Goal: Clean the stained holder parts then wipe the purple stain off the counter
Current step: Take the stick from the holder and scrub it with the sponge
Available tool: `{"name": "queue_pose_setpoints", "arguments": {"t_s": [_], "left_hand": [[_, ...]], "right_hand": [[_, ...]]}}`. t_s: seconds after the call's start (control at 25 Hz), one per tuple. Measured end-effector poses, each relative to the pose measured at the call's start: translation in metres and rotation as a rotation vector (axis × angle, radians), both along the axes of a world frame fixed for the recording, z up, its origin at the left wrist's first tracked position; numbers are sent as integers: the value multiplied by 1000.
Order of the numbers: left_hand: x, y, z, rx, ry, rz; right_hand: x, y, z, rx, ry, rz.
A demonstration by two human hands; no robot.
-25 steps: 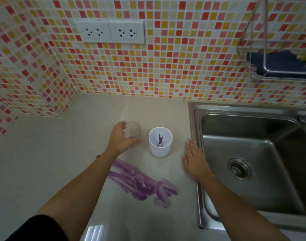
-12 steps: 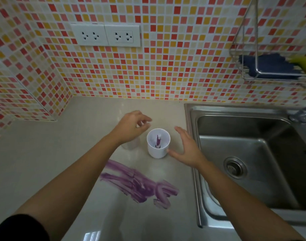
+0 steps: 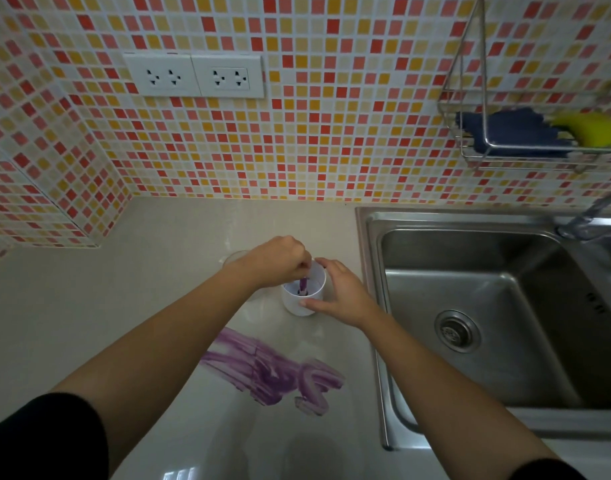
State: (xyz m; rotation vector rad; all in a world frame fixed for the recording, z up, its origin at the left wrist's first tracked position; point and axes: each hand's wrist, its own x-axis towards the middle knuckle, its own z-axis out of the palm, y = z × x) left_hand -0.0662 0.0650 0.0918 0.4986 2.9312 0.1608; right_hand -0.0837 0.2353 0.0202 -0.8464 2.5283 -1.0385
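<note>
A mosaic wall (image 3: 332, 133) backs the pale counter (image 3: 124, 289), and a steel sink (image 3: 453, 218) is set into the counter's right end. The purple stain (image 3: 273, 372) is smeared toward the front edge, near the sink's rim. A wire rack (image 3: 484, 98) on the wall holds a blue cloth (image 3: 512, 133) and a yellow sponge (image 3: 591, 128); double sockets (image 3: 193, 76) sit further left. The white cup (image 3: 297, 304) stands upright near the right edge, between stain and wall. The right hand (image 3: 338, 292) grips its side, thumb in front. The left hand (image 3: 280, 258) reaches in from above, fingers curled, pinching the purple-stained stem (image 3: 303, 285) inside. A clear part (image 3: 233, 259) shows just behind that hand.
</note>
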Motion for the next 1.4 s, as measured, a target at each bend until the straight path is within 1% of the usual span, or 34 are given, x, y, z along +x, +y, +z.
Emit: {"name": "queue_pose_setpoints", "arguments": {"t_s": [0.32,0.48,0.64,0.76,0.84,0.92,1.0,1.16,1.24,1.28,1.32,1.36,1.4], "left_hand": [[3,6,3,85,0,119],[2,7,23,137,25,193],[10,10,65,234,160,192],[17,29,82,412,249,243],[15,55,81,625,235,323],[9,88,73,912,162,436],[1,126,63,1187,4,585],[-11,193,56,1543,-344,792],[-17,222,57,1663,-439,869],[-19,234,57,1690,-468,898],[-22,245,56,1708,-491,922],[-24,254,55,1724,-515,942],[-26,261,53,1737,-536,966]], "right_hand": [[1,-2,1,-9,14,-19],[5,-3,0,-22,15,-22],[3,14,7,51,-68,-31],[-5,52,19,-15,9,-148],[-12,93,37,-109,148,-341],[-18,140,59,-194,301,-557],[-27,186,85,-250,444,-691],[-59,246,147,-276,682,-819],[-87,270,177,-217,812,-826],[-103,281,191,-154,833,-817],[-123,291,205,-66,809,-810],[-144,300,215,41,746,-802],[-162,306,224,152,621,-787]]}}
